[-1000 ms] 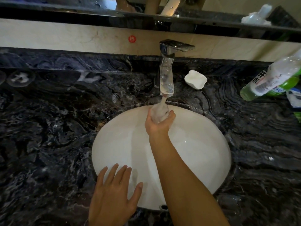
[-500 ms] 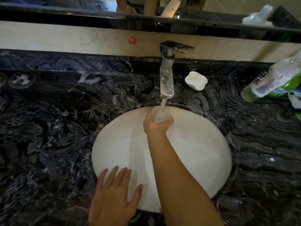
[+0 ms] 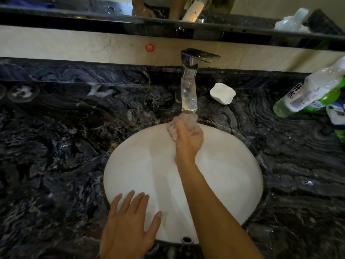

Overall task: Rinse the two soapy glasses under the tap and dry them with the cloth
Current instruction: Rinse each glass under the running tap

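Water runs from the chrome tap over a clear glass, which my right hand grips just under the spout, above the back of the white sink. The hand is turned back-up, and it and the splashing water hide most of the glass. My left hand lies flat with its fingers spread on the sink's near rim and holds nothing. A second round clear glass with foam on it stands on the counter at the far left. I see no cloth.
A white soap dish sits right of the tap. A green bottle with a white label and some packets lie at the right edge. The dark marble counter is wet around the sink. A mirror ledge runs along the back.
My right hand has rolled over from palm-up to back-up, tipping the glass under the stream. My left hand has stayed on the rim.
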Tool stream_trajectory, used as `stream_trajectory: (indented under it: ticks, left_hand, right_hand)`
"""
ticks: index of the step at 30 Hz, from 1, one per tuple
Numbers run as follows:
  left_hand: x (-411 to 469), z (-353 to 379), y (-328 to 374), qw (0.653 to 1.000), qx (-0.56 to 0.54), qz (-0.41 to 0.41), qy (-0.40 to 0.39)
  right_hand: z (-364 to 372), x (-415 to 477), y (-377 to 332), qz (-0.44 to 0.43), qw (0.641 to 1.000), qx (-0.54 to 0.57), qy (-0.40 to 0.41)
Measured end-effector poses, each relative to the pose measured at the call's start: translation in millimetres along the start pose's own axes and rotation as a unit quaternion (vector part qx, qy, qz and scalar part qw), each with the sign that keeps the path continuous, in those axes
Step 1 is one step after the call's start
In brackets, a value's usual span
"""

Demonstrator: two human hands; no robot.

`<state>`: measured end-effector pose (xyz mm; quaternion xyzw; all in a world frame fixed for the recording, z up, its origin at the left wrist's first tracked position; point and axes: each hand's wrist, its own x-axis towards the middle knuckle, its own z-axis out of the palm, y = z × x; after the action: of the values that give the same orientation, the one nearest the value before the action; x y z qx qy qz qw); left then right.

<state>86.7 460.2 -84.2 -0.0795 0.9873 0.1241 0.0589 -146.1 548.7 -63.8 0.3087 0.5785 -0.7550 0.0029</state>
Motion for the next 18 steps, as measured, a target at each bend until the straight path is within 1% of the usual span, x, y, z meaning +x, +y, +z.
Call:
stream_trajectory:
  ticks: [2, 3, 5, 8, 10, 13, 16, 18]
  left_hand:
    - [-0.7, -1.0, 1.0, 1.000, -0.003, 0.000, 0.006]
    - [-0.8, -1.2, 1.3, 1.000, -0.003, 0.000, 0.009]
    - [-1.3, -1.0, 1.3, 1.000, -0.006, 0.000, 0.010]
    - [-1.7, -0.9, 0.4, 1.000, -0.008, -0.002, 0.010]
    - [-2.1, -0.3, 0.0, 1.000, -0.008, -0.001, 0.010]
    - [-1.9, 0.0, -0.5, 1.000, -0.010, 0.003, 0.014]
    - [-1.9, -0.4, -0.4, 1.000, -0.011, 0.004, 0.016]
    - [-2.2, -0.2, -0.6, 1.000, -0.015, 0.003, 0.020]
  right_hand:
    - [-7.3, -0.7, -3.9, -0.078, 0.991, -0.100, -0.029]
    - [-9.9, 0.1, -5.8, -0.120, 0.980, -0.151, -0.046]
    - [-13.1, 3.8, -10.4, -0.193, 0.951, -0.222, -0.095]
    - [-12.6, 10.3, -13.6, -0.263, 0.905, -0.299, -0.147]
    - [-11.5, 13.3, -18.3, -0.281, 0.881, -0.338, -0.175]
    - [-13.5, 19.6, -21.9, -0.290, 0.859, -0.369, -0.206]
    - [-18.8, 22.4, -20.0, -0.288, 0.862, -0.356, -0.218]
    - [-22.1, 21.8, -19.1, -0.294, 0.870, -0.339, -0.205]
